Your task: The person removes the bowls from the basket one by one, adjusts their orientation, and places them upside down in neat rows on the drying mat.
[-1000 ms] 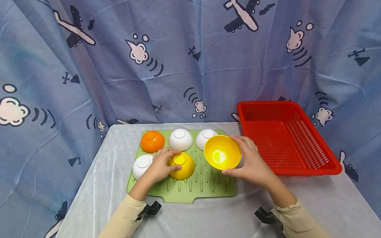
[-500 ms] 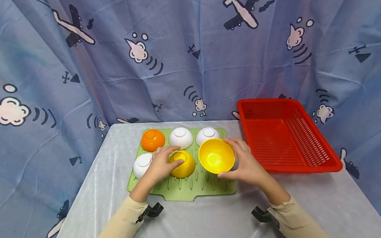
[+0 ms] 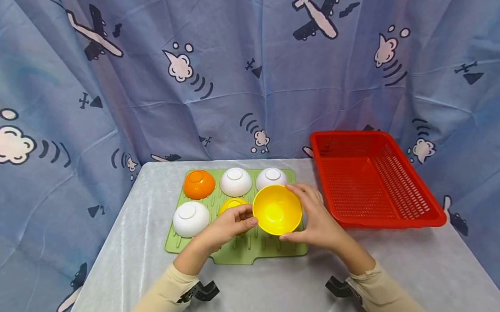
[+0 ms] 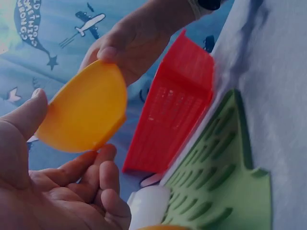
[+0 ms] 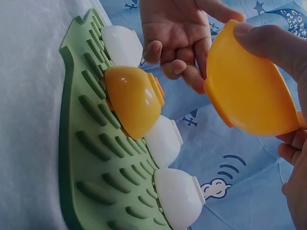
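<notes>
My right hand point(image 3: 319, 220) grips a yellow bowl point(image 3: 277, 210) by its right side, thumb below and fingers above. The bowl is raised over the green drying mat point(image 3: 234, 256), tilted so that its inside faces the head camera. At its left edge is my left hand point(image 3: 220, 230). In the left wrist view the left thumb lies at the bowl's rim, and the left fingertips point(image 4: 106, 152) meet its underside near the foot. A second yellow bowl point(image 5: 134, 98) sits upside down on the mat, partly hidden behind the left hand in the head view.
Upside down on the mat are an orange bowl point(image 3: 198, 184) and three white bowls, one at the front left point(image 3: 191, 219). A red plastic basket point(image 3: 378, 223) stands to the right. A patterned blue curtain point(image 3: 231, 119) hangs behind the grey table point(image 3: 278, 291).
My left hand has left the upside-down yellow bowl and moved right to the edge of the held one. My right hand has brought the held bowl left and slightly nearer.
</notes>
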Demonstrator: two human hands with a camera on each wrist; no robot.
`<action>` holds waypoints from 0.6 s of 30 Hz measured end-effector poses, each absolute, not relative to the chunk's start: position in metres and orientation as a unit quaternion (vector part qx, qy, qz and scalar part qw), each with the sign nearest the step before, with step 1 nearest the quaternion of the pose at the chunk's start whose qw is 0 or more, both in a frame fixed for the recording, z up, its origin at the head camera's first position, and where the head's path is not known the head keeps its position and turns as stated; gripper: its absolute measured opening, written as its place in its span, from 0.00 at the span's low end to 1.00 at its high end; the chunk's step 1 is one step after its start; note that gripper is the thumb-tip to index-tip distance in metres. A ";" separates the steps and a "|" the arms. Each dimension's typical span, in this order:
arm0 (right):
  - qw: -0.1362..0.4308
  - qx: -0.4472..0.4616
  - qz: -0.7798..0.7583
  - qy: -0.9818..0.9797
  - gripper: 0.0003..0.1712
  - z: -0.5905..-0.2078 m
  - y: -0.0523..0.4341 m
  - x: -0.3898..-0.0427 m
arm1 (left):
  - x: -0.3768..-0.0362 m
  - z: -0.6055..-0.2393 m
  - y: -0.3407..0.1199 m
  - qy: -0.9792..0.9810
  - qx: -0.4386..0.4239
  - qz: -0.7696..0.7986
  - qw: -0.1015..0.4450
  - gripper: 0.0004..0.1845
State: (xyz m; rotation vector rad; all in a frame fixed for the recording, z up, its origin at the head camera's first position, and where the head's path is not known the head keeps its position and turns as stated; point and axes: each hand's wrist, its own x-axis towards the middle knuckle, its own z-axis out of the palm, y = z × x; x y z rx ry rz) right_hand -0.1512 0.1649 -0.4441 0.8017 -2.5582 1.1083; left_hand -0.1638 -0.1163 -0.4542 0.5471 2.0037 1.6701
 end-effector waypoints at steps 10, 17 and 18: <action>0.137 0.291 0.379 -0.868 0.69 -0.443 0.160 -0.147 | -0.163 -0.465 -0.113 0.642 0.185 0.688 0.284 0.31; 0.130 0.283 0.368 -0.876 0.70 -0.445 0.158 -0.147 | -0.163 -0.463 -0.111 0.627 0.161 0.718 0.255 0.32; 0.129 0.285 0.369 -0.875 0.71 -0.445 0.158 -0.147 | -0.163 -0.462 -0.111 0.629 0.155 0.721 0.246 0.32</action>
